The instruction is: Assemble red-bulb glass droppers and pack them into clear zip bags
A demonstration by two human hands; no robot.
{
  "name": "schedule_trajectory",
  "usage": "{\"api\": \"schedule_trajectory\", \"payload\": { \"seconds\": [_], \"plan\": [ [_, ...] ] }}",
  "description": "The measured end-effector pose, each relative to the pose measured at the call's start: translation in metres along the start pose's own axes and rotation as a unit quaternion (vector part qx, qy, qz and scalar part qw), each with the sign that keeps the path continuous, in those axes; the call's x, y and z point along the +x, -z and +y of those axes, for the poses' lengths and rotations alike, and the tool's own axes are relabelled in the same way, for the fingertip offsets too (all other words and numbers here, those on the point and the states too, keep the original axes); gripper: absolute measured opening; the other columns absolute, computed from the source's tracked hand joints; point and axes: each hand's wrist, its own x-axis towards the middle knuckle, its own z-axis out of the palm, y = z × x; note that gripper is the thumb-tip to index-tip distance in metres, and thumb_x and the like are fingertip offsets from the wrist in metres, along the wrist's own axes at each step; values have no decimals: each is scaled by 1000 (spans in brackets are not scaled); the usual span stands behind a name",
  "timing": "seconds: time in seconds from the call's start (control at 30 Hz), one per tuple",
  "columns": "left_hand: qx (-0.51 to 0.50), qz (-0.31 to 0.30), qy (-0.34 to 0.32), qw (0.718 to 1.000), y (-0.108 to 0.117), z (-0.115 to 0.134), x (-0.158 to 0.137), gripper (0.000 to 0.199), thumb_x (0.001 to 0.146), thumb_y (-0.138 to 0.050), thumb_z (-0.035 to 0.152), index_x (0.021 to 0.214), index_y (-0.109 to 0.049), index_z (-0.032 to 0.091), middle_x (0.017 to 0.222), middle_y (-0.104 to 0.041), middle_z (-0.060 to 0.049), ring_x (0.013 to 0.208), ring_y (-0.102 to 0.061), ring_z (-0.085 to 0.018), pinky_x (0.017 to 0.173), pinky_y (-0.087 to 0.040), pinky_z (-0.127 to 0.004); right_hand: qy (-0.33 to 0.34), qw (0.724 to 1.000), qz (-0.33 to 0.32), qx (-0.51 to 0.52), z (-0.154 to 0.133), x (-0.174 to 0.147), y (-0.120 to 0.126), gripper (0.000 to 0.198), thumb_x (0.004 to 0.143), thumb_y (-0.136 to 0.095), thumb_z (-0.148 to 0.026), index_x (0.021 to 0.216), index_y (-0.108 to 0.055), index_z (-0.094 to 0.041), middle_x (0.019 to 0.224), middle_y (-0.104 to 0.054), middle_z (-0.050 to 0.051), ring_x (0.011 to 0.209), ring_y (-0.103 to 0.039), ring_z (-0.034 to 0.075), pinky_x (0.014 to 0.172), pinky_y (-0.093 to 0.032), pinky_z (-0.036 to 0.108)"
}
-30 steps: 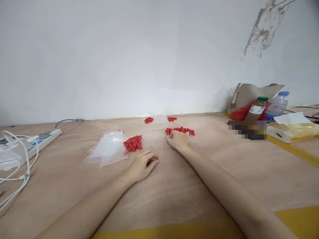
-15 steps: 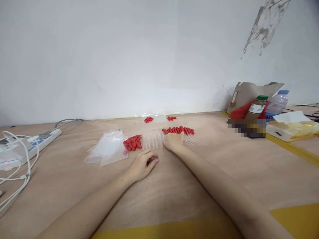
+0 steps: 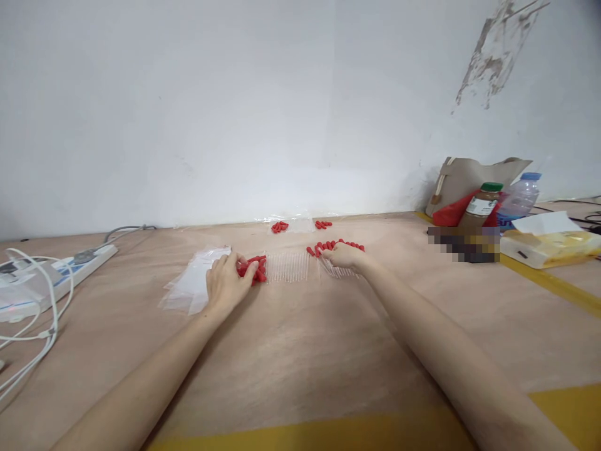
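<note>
A person's left hand [image 3: 228,282] arches over a pile of red pieces [image 3: 261,274] at the left end of a row of clear sticks [image 3: 288,267], thumb and fingers about the pile; whether they pinch any piece cannot be told. Just right of the row, the right hand [image 3: 344,255] bends its fingers over a line of red-tipped sticks [image 3: 359,247], its grip too small to make out. Plastic bags [image 3: 190,283] lie left of the row, past the pile. Behind the row, two small red clusters [image 3: 280,227] sit beside clear film [image 3: 301,223] near the wall [image 3: 282,113]. Well left of the row, a power strip [image 3: 89,265] and white cables [image 3: 52,300] cover part of the brown table [image 3: 300,351]; well right are a grey bag [image 3: 474,172], a green-capped bottle [image 3: 481,207], a blue-capped bottle [image 3: 522,199] and a tissue pack [image 3: 549,250].
</note>
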Motion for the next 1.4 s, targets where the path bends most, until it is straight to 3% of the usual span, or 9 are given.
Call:
{"api": "schedule_trajectory", "payload": {
  "seconds": [0.17,0.3,0.53,0.77,0.83,0.93,1.03,1.17,1.4],
  "plan": [
    [9,-40,54,998,-5,-10,6,33,75,-45,52,79,-56,22,81,-58,-5,86,-52,-27,72,-37,-38,43,990,-73,114,26,-25,11,29,81,-36,-33,70,-56,-15,65,-60,3,53,-50,10,51,-37,21],
    [-2,-57,69,996,-9,-8,7,30,73,-47,51,76,-58,23,82,-60,-4,87,-53,-27,73,-37,-39,94,949,-67,292,41,-45,-1,21,80,-42,-26,91,-55,-14,66,-60,2,63,-55,11,58,-41,21],
    [0,-60,86,994,-12,-9,9,30,71,-49,50,70,-63,24,84,-61,-4,88,-54,-27,76,-35,-39,137,949,66,277,50,-54,-49,24,81,-40,-29,86,-60,-16,65,-61,2,63,-56,16,62,-42,27],
    [-25,-52,82,995,-12,-9,8,27,72,-50,45,67,-64,23,77,-60,-4,82,-55,-26,75,-36,-40,186,939,184,222,45,-62,-52,16,82,-39,-22,89,-52,-17,76,-62,5,69,-57,17,65,-42,29],
    [-42,-15,57,997,-9,-5,7,26,74,-50,42,67,-62,20,75,-59,-5,82,-54,-25,76,-37,-38,204,938,191,204,43,-65,-50,20,82,-37,-20,96,-52,-16,75,-62,6,69,-57,16,67,-43,29],
    [-94,34,-67,993,-7,8,-4,21,80,-45,33,75,-57,17,80,-57,-6,85,-51,-23,78,-38,-35,240,935,187,182,40,-68,-46,24,83,-36,-19,100,-52,-16,79,-62,6,73,-57,16,69,-42,29],
    [-190,-42,-177,965,-11,26,-25,14,86,-37,24,89,-48,17,82,-57,-4,76,-54,-17,68,-41,-29,260,933,175,177,34,-73,-43,20,85,-37,-22,93,-54,-17,82,-61,5,74,-56,15,68,-41,27],
    [-258,-151,-215,930,-22,43,-50,8,87,-41,24,91,-46,18,79,-58,-1,71,-56,-15,64,-42,-26,290,931,155,160,26,-81,-42,16,85,-40,-24,86,-55,-18,75,-60,2,69,-54,13,69,-37,27],
    [-269,-159,-252,916,-21,47,-50,16,88,-41,24,94,-54,17,87,-57,-5,81,-54,-16,73,-42,-29,333,924,137,127,23,-83,-49,14,86,-40,-22,87,-54,-19,78,-63,0,67,-53,12,75,-31,31]
  ]
}}
